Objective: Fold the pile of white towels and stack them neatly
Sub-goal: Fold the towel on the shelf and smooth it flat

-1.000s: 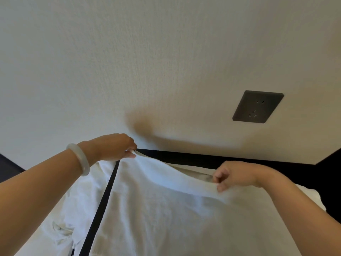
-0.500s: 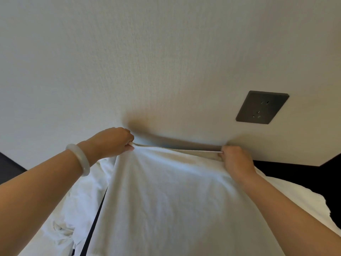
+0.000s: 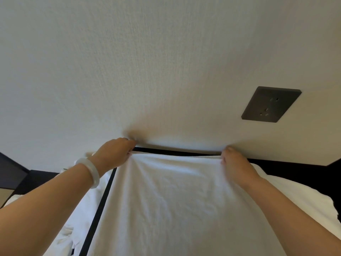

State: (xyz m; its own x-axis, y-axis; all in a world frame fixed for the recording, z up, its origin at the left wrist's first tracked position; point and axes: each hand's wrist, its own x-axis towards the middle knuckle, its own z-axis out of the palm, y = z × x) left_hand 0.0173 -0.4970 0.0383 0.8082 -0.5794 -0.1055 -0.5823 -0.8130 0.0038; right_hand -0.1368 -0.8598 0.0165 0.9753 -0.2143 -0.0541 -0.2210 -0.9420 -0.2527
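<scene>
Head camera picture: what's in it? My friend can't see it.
The left hand and right hand each pinch a far corner of a white towel, its edge stretched near a pale wall. A dark socket sits upper right.

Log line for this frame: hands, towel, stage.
towel: spread, far edge taut near wall | left hand: pinches far left corner | right hand: pinches far right corner | stage: fold underway, not stacked
</scene>
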